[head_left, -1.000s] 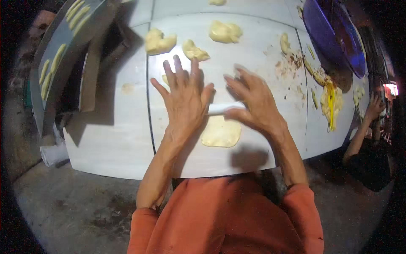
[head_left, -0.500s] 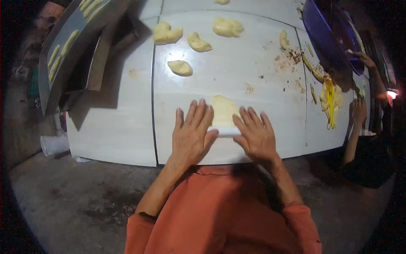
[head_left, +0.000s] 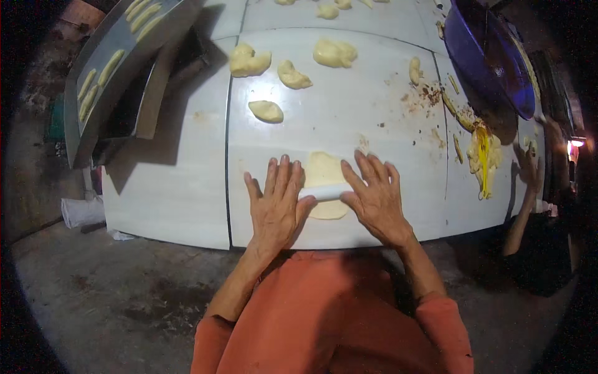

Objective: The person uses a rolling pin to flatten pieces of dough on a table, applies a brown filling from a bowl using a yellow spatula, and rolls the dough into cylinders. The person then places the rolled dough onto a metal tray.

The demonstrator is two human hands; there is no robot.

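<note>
A white rolling pin [head_left: 322, 192] lies crosswise on a flattened sheet of pale dough [head_left: 322, 165], which shows on both sides of it. My left hand [head_left: 274, 202] lies palm down over the pin's left end, fingers stretched and spread, thumb on the pin. Over the right end, my right hand [head_left: 377, 198] has its fingers spread and flat, its thumb touching the pin. Beyond them on the white tabletop [head_left: 171, 199] are several irregular lumps of yellow dough [head_left: 333, 55], with a small oval piece [head_left: 265, 111] nearest the sheet.
Angled metal trays [head_left: 87, 137], one bearing dough strips, stand left. A purple basin [head_left: 473, 56] is at upper right, near crumbs and a smeared dough mass with yellow strands [head_left: 486, 156]. A co-worker's hand [head_left: 529, 168] is at the right edge. A white sack [head_left: 81, 213] sits below the table's left.
Both hands came back toward me from higher on the table. Since half a second ago, the pin has moved slightly away from me, from the sheet's near edge onto its middle.
</note>
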